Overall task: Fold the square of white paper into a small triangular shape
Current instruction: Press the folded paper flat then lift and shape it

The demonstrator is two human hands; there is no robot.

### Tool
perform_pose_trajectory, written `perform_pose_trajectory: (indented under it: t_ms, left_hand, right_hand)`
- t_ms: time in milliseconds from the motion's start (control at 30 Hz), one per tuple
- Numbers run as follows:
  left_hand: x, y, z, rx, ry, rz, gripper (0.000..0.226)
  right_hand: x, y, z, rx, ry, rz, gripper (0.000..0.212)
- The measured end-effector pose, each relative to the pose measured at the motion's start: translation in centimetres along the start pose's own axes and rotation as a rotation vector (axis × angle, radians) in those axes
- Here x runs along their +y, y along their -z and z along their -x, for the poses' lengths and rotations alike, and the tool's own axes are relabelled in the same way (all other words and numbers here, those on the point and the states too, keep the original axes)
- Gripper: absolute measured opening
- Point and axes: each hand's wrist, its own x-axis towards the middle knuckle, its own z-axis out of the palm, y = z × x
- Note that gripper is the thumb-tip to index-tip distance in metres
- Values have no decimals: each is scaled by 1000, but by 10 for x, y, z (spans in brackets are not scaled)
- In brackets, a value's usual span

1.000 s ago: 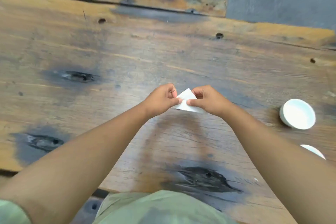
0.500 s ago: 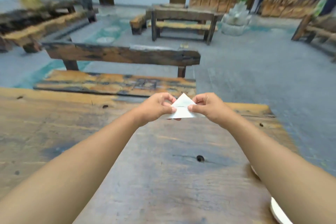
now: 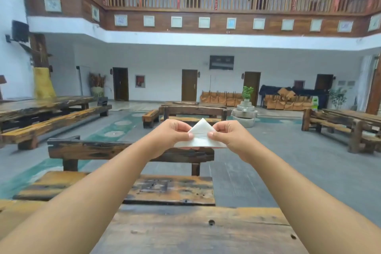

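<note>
Left hand (image 3: 175,134): raised in front of the body, well above the far edge of the tabletop (image 3: 185,231); its fingers (image 3: 190,135) are closed in a pinch on the left slope of the folded paper, thumb on the near face, the other fingertips hidden behind it.
Paper (image 3: 201,136): white, already a small triangle, apex up and long edge level at the bottom; held in mid-air between the two hands, touching nothing else, and not resting on the tabletop.
Right hand (image 3: 228,135): mirrors the left, with thumb and fingers closed on the right slope of the paper.
Step in hand (judged): setting the last crease, or showing the finished shape; the task looks nearly complete.
Technique: keep both pinches close to the sloping edges so that the layers stay aligned; slide the thumbs outward from the apex toward the lower corners to sharpen the fold.
Pressure: firm but even; thin paper is likely to buckle if the hands pull apart or twist.
Support: lowering the paper onto the near part of the tabletop would probably give a flatter crease than pressing in the air.
Risk: a layer may slip at the lower corners, where neither hand grips.
</note>
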Motion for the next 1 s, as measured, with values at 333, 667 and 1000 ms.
perform_pose_trajectory:
  t_ms: [333, 667, 1000]
  left_hand:
    - [33, 16, -1, 41, -46, -33, 9]
    - [31, 7, -2, 38, -12, 23, 13]
    - [29, -17, -18, -17, -17, 95, 14]
  right_hand:
    - [-33, 13, -2, 23, 41, -26, 15]
    - [-25, 17, -1, 47, 5, -18, 16]
    - [-14, 37, 14, 73, -7, -64, 18]
